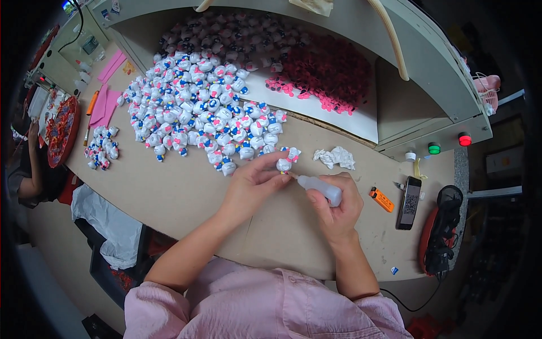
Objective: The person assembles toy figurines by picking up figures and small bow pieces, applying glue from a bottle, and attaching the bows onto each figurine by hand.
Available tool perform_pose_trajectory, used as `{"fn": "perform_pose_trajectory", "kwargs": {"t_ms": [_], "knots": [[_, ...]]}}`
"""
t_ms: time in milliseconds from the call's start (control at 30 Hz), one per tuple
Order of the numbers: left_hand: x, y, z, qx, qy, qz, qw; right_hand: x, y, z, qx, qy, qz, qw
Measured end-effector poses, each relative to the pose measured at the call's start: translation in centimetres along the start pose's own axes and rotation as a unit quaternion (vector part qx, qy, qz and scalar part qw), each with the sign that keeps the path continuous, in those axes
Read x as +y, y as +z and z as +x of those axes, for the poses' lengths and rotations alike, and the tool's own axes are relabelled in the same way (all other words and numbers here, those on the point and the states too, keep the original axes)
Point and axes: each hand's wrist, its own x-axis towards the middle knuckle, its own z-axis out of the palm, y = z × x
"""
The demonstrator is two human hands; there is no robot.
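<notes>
Between the fingertips of my left hand (252,187) is a small white figurine (284,164) with a pink bow. My right hand (340,210) grips a translucent squeeze bottle (323,189), its narrow nozzle pointing left at the figurine's lower end. The tip appears to touch the figurine or sit very close to it; my fingers partly hide the spot. Just beyond my left hand spreads a large heap of similar white figurines (186,107) with pink and blue parts. A crumpled white tissue (335,157) lies beyond the bottle.
Pink flat pieces (339,73) are piled under the grey hood. A smaller figurine cluster (102,148) lies left, beside pink sheets (105,107). An orange lighter (382,199), a phone (409,203) and a red tray with black items (443,231) stand right. Another person's arm (35,164) shows far left.
</notes>
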Motion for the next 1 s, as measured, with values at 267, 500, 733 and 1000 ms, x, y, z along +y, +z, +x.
{"fn": "perform_pose_trajectory", "kwargs": {"t_ms": [267, 500, 733, 1000], "knots": [[-0.09, 0.10, 0.19, -0.008, 0.008, -0.021, 1.000, 0.06, -0.03, -0.03, 0.014, 0.016, -0.005, 1.000], [0.12, -0.08, 0.21, -0.011, -0.006, -0.045, 0.999, 0.16, -0.18, 0.06, 0.013, 0.008, 0.006, 1.000], [0.03, -0.10, 0.20, -0.014, -0.008, -0.063, 0.998, 0.28, -0.07, -0.03, 0.022, 0.019, 0.021, 0.999], [-0.15, -0.30, 0.23, -0.030, -0.015, -0.071, 0.997, 0.34, 0.05, 0.03, 0.024, 0.012, 0.001, 1.000]]}}
